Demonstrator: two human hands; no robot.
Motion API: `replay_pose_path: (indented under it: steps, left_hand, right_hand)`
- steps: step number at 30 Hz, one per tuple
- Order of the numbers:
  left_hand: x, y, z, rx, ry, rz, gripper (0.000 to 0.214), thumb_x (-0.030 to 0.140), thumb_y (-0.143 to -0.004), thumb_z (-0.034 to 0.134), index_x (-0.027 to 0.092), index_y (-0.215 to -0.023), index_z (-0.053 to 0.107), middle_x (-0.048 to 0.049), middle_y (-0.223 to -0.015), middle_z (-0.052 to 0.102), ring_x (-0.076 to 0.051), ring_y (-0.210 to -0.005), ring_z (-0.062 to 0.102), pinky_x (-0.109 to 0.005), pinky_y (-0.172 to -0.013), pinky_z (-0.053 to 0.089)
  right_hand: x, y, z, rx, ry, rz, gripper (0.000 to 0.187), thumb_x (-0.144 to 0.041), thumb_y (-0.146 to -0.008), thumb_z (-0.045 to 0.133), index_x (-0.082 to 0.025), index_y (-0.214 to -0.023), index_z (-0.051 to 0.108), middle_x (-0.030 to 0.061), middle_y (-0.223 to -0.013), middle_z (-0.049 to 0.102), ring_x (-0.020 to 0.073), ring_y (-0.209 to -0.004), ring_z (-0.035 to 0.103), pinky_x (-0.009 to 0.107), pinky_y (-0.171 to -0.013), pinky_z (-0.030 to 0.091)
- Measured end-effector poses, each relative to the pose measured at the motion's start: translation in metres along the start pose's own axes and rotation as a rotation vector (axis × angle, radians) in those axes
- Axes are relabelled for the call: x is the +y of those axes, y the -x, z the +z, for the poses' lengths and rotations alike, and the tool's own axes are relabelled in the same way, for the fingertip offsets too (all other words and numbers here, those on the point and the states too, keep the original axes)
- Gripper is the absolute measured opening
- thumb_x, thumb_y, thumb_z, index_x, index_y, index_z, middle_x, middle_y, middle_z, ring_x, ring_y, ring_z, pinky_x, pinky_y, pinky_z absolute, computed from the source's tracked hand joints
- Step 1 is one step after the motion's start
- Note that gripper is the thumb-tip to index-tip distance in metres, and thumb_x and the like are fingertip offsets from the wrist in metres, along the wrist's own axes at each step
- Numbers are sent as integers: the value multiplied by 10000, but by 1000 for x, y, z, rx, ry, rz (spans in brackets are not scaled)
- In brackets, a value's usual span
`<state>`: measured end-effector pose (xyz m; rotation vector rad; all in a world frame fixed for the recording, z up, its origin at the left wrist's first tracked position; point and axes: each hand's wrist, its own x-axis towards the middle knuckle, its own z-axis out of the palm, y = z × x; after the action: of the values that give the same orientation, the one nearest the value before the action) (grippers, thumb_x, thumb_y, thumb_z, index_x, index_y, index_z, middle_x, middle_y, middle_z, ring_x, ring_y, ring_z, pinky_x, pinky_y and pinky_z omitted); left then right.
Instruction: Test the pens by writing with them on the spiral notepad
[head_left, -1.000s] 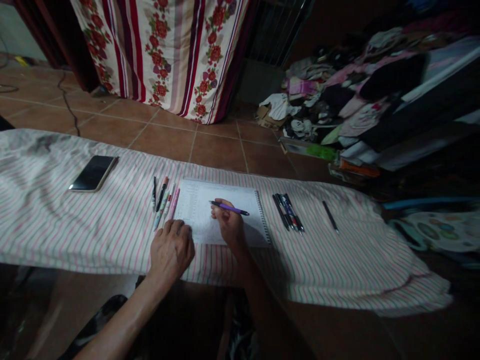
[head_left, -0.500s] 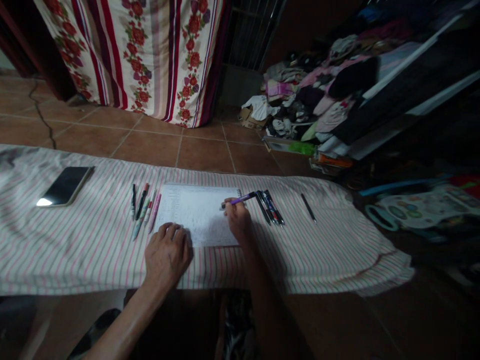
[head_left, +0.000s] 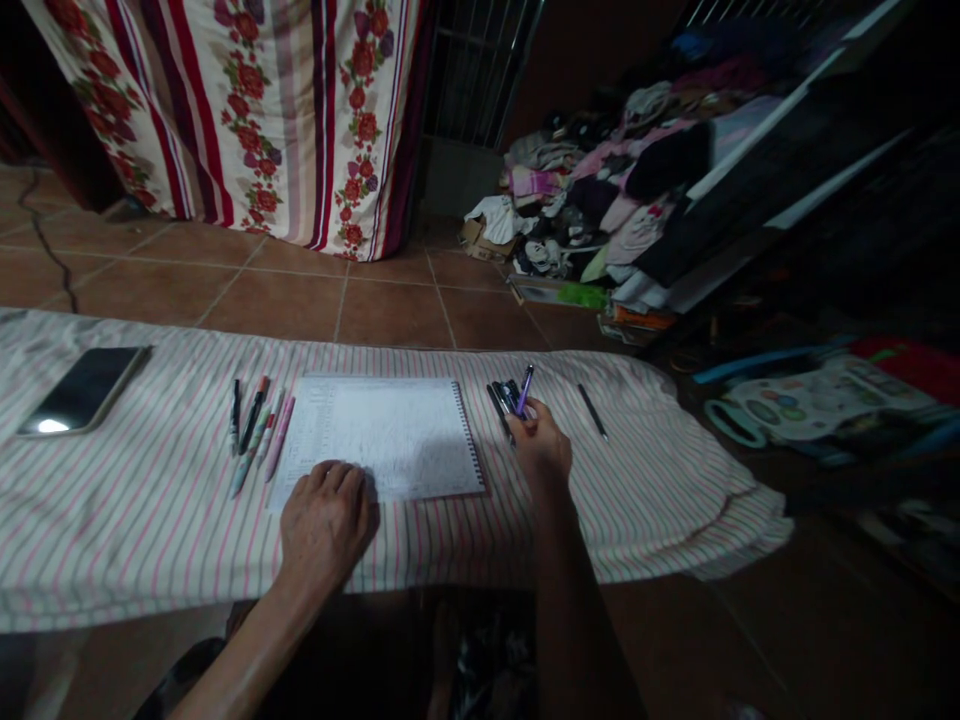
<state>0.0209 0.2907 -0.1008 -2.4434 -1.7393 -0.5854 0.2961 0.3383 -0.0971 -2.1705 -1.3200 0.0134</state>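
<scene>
My right hand (head_left: 545, 440) is closed on a purple pen (head_left: 526, 390), held upright just above a cluster of dark pens (head_left: 501, 402) on the cloth. Its fingers partly hide that cluster. To the left, the spiral notebook (head_left: 397, 430) lies with its wire binding on the right and small writing down its left side. My left hand (head_left: 326, 510) rests palm down on the notebook's near left corner, fingers slightly bent and holding nothing. Several markers and pens, among them a pink pen (head_left: 280, 438), lie along the notebook's left edge.
A striped cloth (head_left: 420, 545) covers the low table. A phone (head_left: 86, 390) lies at its far left, and a single black pen (head_left: 593, 412) to the right of my right hand. Beyond stand a floral curtain (head_left: 300, 110) and a heap of clothes (head_left: 600, 180) on the tiled floor.
My right hand has moved right, off the notebook to the dark pens, and the purple pen has tipped from slanted to upright. My left hand stays at the notebook's corner.
</scene>
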Motion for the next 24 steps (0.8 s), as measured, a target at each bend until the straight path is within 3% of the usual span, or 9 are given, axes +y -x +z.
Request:
replay_pose_path:
  steps: [5, 13, 17, 24]
  left_hand:
    - [4, -2, 2, -52, 20, 6, 190, 227, -817, 441, 179, -808, 624, -59, -806, 648, -232, -832, 568, -363, -720, 431]
    - [9, -6, 6, -52, 20, 3, 197, 244, -817, 442, 172, -785, 623, -66, -815, 657, -245, -836, 572, -372, -710, 433]
    - [11, -7, 8, -51, 24, 10, 197, 244, -821, 438, 180, -792, 622, -60, -808, 654, -234, -826, 572, -363, -718, 429]
    - [11, -9, 6, -52, 15, 11, 204, 252, -819, 440, 181, -781, 627, -57, -792, 658, -234, -799, 579, -363, -696, 430]
  right_hand:
    - [18, -4, -1, 21, 65, 16, 345, -343, -788, 481, -176, -1057, 618, 45, -747, 644, 173, -682, 543, 254, -608, 315]
    - [24, -4, 14, 119, 22, 4, 226, -305, -770, 514, -167, -937, 576, 19, -698, 630, 159, -643, 534, 237, -582, 284]
    - [28, -4, 21, 104, 61, -52, 149, -260, -774, 517, -170, -867, 590, 38, -739, 627, 163, -682, 538, 243, -616, 298]
    - [29, -3, 28, 60, 109, -65, 185, -218, -775, 532, -181, -939, 609, 45, -808, 610, 167, -752, 537, 250, -653, 323]
